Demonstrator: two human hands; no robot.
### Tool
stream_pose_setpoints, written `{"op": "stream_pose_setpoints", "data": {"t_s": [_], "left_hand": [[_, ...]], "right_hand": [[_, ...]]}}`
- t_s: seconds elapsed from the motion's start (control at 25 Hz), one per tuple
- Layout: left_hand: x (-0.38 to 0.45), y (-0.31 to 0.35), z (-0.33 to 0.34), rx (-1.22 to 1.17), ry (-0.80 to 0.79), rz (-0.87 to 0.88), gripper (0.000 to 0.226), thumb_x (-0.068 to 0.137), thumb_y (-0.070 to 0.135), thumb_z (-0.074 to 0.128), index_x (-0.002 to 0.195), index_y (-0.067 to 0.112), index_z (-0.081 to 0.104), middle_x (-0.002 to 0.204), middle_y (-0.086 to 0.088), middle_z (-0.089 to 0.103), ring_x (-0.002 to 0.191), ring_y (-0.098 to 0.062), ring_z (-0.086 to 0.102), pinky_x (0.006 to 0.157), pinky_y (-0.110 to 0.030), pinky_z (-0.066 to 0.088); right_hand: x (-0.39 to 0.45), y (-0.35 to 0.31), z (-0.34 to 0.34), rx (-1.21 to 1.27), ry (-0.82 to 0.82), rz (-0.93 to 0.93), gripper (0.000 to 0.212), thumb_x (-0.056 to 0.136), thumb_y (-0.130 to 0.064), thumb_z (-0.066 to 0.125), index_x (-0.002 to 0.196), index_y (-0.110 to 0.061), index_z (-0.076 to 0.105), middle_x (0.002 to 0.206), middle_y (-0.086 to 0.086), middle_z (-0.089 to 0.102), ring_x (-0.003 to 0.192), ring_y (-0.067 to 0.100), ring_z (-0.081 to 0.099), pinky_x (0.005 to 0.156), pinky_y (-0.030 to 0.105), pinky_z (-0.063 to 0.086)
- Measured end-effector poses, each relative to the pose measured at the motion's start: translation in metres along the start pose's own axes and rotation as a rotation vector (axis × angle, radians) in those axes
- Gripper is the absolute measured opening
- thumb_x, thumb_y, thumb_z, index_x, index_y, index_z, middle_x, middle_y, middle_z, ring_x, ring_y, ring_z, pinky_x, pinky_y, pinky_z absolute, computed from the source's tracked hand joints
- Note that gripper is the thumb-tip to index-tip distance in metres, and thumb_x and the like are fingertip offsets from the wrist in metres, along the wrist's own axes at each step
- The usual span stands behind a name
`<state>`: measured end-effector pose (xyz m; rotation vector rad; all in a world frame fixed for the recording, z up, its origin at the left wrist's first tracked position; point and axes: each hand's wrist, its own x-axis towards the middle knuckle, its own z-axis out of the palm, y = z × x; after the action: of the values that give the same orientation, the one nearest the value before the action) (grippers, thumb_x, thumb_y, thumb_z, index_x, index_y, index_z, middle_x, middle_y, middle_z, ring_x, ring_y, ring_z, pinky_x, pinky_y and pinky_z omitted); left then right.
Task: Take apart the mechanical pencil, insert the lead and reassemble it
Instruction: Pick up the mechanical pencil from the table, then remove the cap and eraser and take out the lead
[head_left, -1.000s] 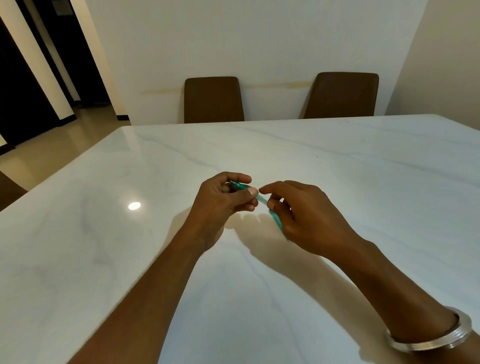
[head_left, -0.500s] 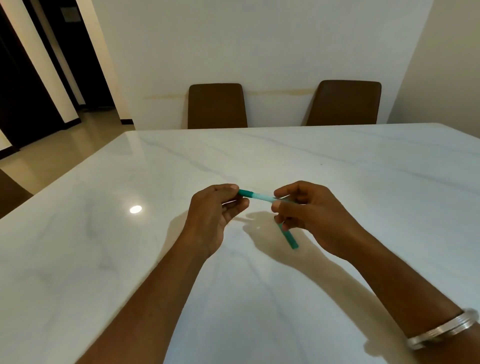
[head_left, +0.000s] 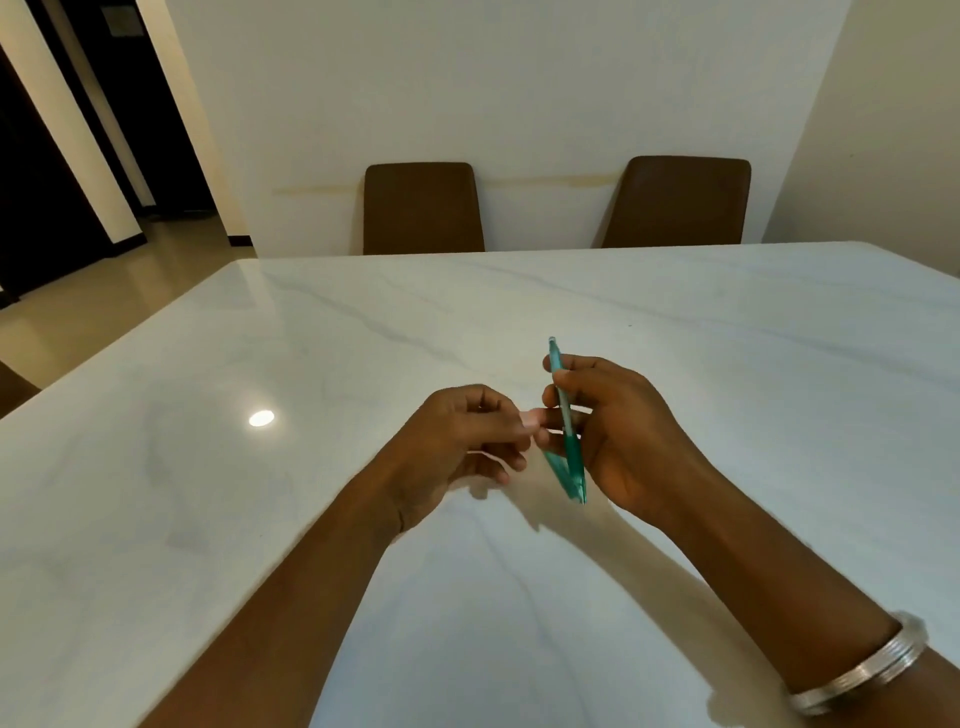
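My right hand (head_left: 628, 436) grips a teal mechanical pencil (head_left: 563, 410) nearly upright, its top end pointing away from me above my fingers. A second short translucent teal piece (head_left: 557, 470) angles out beside the pencil's lower end, also in my right hand. My left hand (head_left: 457, 441) hovers just left of the pencil with thumb and fingertips pinched together, close to the barrel. I cannot see anything between those fingertips. Both hands are above the white marble table (head_left: 260, 519).
Two brown chairs (head_left: 423, 208) (head_left: 678, 202) stand at the far edge of the table against the wall. A silver bangle (head_left: 862, 670) is on my right wrist. A ceiling light glints on the tabletop (head_left: 261, 418) to the left.
The pencil swung from lying across between both hands to nearly upright in my right hand. My left hand let go of its end and now sits pinched beside it.
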<state>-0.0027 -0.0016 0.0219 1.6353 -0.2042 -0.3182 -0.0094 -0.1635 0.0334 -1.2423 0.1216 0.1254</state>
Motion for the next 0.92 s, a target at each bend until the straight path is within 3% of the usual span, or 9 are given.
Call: {"op": "stream_pose_setpoints", "data": {"t_s": [0.08, 0.16, 0.44, 0.64, 0.68, 0.76, 0.84, 0.92], "left_hand": [[0.004, 0.0, -0.004, -0.164, 0.173, 0.067, 0.022, 0.09, 0.021, 0.059, 0.1, 0.003, 0.065, 0.087, -0.013, 0.067, 0.074, -0.023, 0.062, 0.064, -0.031, 0.053], [0.008, -0.001, -0.007, -0.267, 0.274, 0.105, 0.024, 0.092, 0.02, 0.057, 0.109, 0.005, 0.065, 0.093, -0.012, 0.068, 0.075, -0.022, 0.061, 0.064, -0.03, 0.054], [0.009, -0.007, -0.003, -0.23, 0.272, 0.092, 0.017, 0.09, 0.016, 0.059, 0.091, 0.004, 0.071, 0.069, -0.006, 0.064, 0.062, -0.015, 0.057, 0.057, -0.023, 0.052], [0.014, -0.004, -0.008, -0.241, 0.48, -0.017, 0.017, 0.092, 0.018, 0.058, 0.084, 0.007, 0.068, 0.074, -0.01, 0.063, 0.066, -0.019, 0.055, 0.065, -0.03, 0.052], [0.014, -0.003, -0.013, -0.204, 0.548, -0.021, 0.017, 0.092, 0.02, 0.058, 0.083, 0.009, 0.067, 0.076, -0.009, 0.064, 0.066, -0.019, 0.056, 0.067, -0.032, 0.053], [0.013, -0.005, -0.023, 0.166, 0.587, 0.029, 0.014, 0.091, 0.023, 0.06, 0.083, 0.014, 0.067, 0.075, -0.004, 0.065, 0.063, -0.017, 0.06, 0.066, -0.03, 0.055], [0.007, -0.006, -0.025, 0.546, 0.435, 0.079, 0.008, 0.088, 0.024, 0.064, 0.084, 0.018, 0.067, 0.072, 0.003, 0.065, 0.063, -0.014, 0.061, 0.059, -0.024, 0.052], [0.006, -0.007, -0.026, 0.713, 0.255, 0.054, 0.003, 0.086, 0.02, 0.067, 0.086, 0.02, 0.07, 0.072, 0.007, 0.064, 0.065, -0.012, 0.062, 0.059, -0.021, 0.051]], "right_hand": [[-0.003, 0.003, 0.005, 0.041, -0.099, 0.086, 0.029, 0.095, -0.012, 0.042, 0.117, -0.006, 0.06, 0.077, 0.011, 0.057, 0.047, 0.015, 0.049, 0.04, 0.024, 0.042], [-0.006, 0.006, 0.008, -0.007, -0.163, 0.113, 0.032, 0.096, -0.01, 0.036, 0.118, -0.012, 0.058, 0.07, 0.01, 0.056, 0.04, 0.012, 0.038, 0.035, 0.019, 0.032], [-0.009, 0.01, 0.013, -0.221, -0.165, 0.125, 0.021, 0.098, -0.01, 0.042, 0.115, -0.014, 0.054, 0.069, 0.012, 0.063, 0.039, 0.011, 0.034, 0.034, 0.018, 0.03], [-0.01, 0.009, 0.011, -0.32, -0.188, 0.126, 0.018, 0.096, -0.007, 0.048, 0.112, -0.012, 0.056, 0.072, 0.013, 0.064, 0.039, 0.011, 0.034, 0.035, 0.02, 0.029], [-0.011, 0.01, 0.01, -0.34, -0.187, 0.127, 0.018, 0.096, -0.007, 0.048, 0.11, -0.013, 0.056, 0.073, 0.014, 0.066, 0.039, 0.011, 0.035, 0.035, 0.02, 0.029], [-0.014, 0.011, 0.01, -0.389, -0.172, 0.115, 0.017, 0.096, -0.008, 0.049, 0.109, -0.014, 0.057, 0.075, 0.014, 0.069, 0.039, 0.012, 0.039, 0.036, 0.021, 0.031], [-0.015, 0.013, 0.011, -0.43, -0.141, 0.095, 0.016, 0.096, -0.01, 0.05, 0.109, -0.016, 0.057, 0.077, 0.013, 0.071, 0.041, 0.012, 0.043, 0.037, 0.022, 0.034], [-0.015, 0.013, 0.012, -0.449, -0.107, 0.081, 0.016, 0.096, -0.011, 0.05, 0.11, -0.017, 0.057, 0.08, 0.012, 0.072, 0.044, 0.014, 0.046, 0.038, 0.023, 0.037]]}}
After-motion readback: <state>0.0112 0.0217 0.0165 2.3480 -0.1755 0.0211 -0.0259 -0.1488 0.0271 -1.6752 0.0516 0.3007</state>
